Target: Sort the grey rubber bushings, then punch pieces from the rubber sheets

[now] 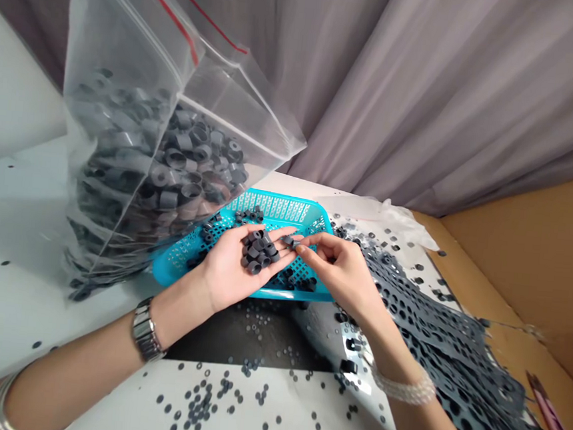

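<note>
My left hand (229, 263) is turned palm up with its fingers stretched out, cupping a heap of small dark grey cylindrical caps (259, 251). At its fingertips, my right hand (339, 266) pinches one small grey cap (290, 241) between thumb and forefinger. Both hands are over a turquoise perforated basket (287, 208), where more dark caps (250, 214) lie in groups. To the left stands a large clear zip bag (130, 47) with red stripes, bulging with similar grey caps (192, 146).
Dark perforated rubber sheets (422, 327) are piled at the right, beside a cardboard panel (530, 230) and pink-handled scissors or pliers (554, 419). Small black discs (199, 405) are strewn over the white table (114, 401). Behind hangs a grey curtain (428, 87); crumpled clear plastic (406, 222) lies below it.
</note>
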Available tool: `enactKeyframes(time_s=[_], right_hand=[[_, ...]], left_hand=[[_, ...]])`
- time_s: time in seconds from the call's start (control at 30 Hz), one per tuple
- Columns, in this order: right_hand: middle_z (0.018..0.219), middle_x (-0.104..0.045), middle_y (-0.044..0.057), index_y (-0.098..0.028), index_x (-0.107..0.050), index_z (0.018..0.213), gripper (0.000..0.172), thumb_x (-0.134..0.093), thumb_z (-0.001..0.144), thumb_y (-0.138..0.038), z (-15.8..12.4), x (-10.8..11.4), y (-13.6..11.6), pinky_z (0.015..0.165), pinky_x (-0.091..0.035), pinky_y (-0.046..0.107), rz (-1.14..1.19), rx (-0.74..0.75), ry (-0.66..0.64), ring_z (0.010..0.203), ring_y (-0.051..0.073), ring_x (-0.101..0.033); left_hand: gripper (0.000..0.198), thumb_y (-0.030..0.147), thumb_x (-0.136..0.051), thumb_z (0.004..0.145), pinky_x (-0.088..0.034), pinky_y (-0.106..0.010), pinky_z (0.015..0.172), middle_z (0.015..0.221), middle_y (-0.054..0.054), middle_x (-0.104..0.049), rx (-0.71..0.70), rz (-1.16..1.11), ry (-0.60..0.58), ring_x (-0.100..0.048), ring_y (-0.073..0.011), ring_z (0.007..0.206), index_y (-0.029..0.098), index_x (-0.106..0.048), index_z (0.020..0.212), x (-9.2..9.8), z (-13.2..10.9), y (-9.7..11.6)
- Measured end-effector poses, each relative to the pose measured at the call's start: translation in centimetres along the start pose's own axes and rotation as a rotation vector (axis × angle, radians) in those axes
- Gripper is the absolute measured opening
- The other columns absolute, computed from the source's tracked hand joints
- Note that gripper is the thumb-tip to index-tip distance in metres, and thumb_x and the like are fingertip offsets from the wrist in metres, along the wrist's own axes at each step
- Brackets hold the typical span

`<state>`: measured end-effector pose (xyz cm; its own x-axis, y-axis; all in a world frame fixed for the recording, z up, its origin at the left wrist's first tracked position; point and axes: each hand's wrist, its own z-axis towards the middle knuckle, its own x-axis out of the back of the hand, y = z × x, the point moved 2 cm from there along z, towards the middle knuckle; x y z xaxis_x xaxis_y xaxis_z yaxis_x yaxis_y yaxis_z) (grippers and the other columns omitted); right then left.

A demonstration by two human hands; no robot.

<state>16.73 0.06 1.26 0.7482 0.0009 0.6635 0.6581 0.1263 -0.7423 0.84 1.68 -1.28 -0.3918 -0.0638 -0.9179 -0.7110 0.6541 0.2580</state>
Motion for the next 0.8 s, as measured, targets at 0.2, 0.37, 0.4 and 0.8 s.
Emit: enactKeyframes(time_s=[0.2, 0.37, 0.4, 0.8], right_hand=[[0.05, -0.027, -0.009, -0.018, -0.06, 0.103, 0.022, -0.057, 0.085, -0.031, -0.1, 0.5, 0.0, 0.047, -0.022, 0.025, 0.073, 0.038, 0.005, 0.048, 0.009, -0.026], [0.052, -0.034, -0.006, -0.02, -0.065, 0.115, 0.032, -0.05, 0.088, -0.03, -0.7, 0.5, -1.5, 0.049, -0.025, 0.027, -0.063, 0.13, -0.025, 0.048, 0.01, -0.029], [0.051, -0.035, -0.005, -0.02, -0.067, 0.114, 0.032, -0.051, 0.088, -0.03, -0.8, 0.4, -1.6, 0.049, -0.025, 0.027, -0.096, 0.137, -0.016, 0.048, 0.01, -0.029], [0.05, -0.031, -0.006, -0.019, -0.072, 0.104, 0.027, -0.053, 0.086, -0.026, -0.4, 0.9, -0.8, 0.05, -0.026, 0.029, -0.195, 0.108, 0.069, 0.047, 0.01, -0.029]], left_hand=[[0.054, 0.019, -0.038, 0.088, -0.049, -0.036, 0.098, 0.126, -0.021, -0.059, -0.017, -0.018, 0.038, -0.057, -0.026, 0.117, 0.0, -0.035, 0.139, 0.1, 0.1, 0.1], [0.053, 0.018, -0.038, 0.088, -0.051, -0.037, 0.096, 0.119, -0.022, -0.063, -0.036, -0.018, 0.051, -0.06, -0.0272, 0.113, -0.002, -0.036, 0.138, 0.0, 0.0, 0.0], [0.053, 0.017, -0.038, 0.088, -0.051, -0.036, 0.095, 0.117, -0.022, -0.064, -0.034, -0.013, 0.056, -0.06, -0.027, 0.112, -0.002, -0.036, 0.138, 0.0, 0.0, 0.0], [0.051, 0.016, -0.038, 0.089, -0.05, -0.037, 0.097, 0.12, -0.021, -0.063, -0.043, -0.048, 0.109, -0.06, -0.0264, 0.112, -0.002, -0.039, 0.136, 0.0, 0.1, 0.2]])
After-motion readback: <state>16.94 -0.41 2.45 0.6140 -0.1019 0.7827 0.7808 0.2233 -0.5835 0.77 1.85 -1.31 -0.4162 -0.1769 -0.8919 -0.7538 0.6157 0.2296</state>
